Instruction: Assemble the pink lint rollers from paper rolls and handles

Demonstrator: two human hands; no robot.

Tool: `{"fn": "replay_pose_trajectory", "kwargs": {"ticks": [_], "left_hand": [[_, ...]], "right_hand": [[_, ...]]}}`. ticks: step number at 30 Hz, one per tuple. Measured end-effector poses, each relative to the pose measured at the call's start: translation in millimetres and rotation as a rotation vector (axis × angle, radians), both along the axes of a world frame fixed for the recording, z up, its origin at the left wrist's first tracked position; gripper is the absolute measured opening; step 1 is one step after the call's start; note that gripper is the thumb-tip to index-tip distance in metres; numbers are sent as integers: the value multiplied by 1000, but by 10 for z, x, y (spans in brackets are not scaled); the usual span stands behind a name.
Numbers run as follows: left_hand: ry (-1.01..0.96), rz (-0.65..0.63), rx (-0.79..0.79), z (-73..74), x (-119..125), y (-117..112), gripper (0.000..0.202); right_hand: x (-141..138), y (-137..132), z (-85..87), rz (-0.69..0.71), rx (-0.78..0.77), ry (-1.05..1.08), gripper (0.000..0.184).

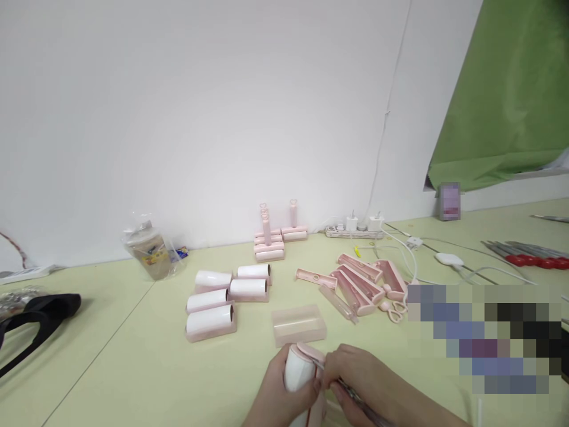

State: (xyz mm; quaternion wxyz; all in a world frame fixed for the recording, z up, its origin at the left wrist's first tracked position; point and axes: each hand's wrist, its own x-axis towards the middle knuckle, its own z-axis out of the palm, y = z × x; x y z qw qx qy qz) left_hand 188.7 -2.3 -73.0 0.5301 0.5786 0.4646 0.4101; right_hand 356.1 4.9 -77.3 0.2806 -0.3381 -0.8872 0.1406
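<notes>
My left hand [284, 388] is wrapped around a lint roller [299, 369], with its white roll and pink end piece pointing up and away from me. Closed around a thin metal tool [355, 398], my right hand [355, 373] presses against the pink end. The tool's tip lies along the edge of that pink piece; its exact kind is hard to make out. Just beyond my hands lies a see-through plastic cover [299, 326]. The lower part of the held roller runs out of the picture.
Several white rolls in covers [210, 321] lie left of centre. Pink lint roller parts [355, 284] are heaped on the right. Assembled pink rollers [269, 246] stand by the wall, near a power strip [353, 231] with cables. A bagged cup [153, 255] and red-handled tools [533, 260] flank them.
</notes>
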Motion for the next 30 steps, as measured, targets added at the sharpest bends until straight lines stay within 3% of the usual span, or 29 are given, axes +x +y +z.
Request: {"fn": "replay_pose_trajectory", "kwargs": {"ticks": [4, 8, 11, 14, 17, 20, 22, 27, 30], "left_hand": [[-3, 8, 66, 57, 29, 18, 28], [-6, 44, 2, 151, 176, 126, 26], [-2, 53, -13, 221, 351, 253, 25], [46, 17, 39, 269, 481, 363, 22], [128, 41, 122, 302, 449, 444, 23], [197, 77, 157, 332, 251, 506, 28], [254, 81, 144, 343, 88, 527, 33], [329, 40, 149, 308, -158, 502, 31], [295, 38, 146, 270, -198, 477, 24]], "right_hand": [[21, 59, -48, 74, 346, -104, 21], [162, 17, 56, 7, 490, -82, 20], [291, -11, 39, -101, 540, -99, 18], [400, 27, -97, -216, 404, -64, 16], [473, 116, -200, -319, 326, -74, 15], [490, 185, -105, -358, 348, -157, 15], [451, 197, 59, -320, 275, -139, 16], [171, 177, 433, -20, -218, 151, 23], [-3, 194, 508, 86, -261, 183, 22]]}}
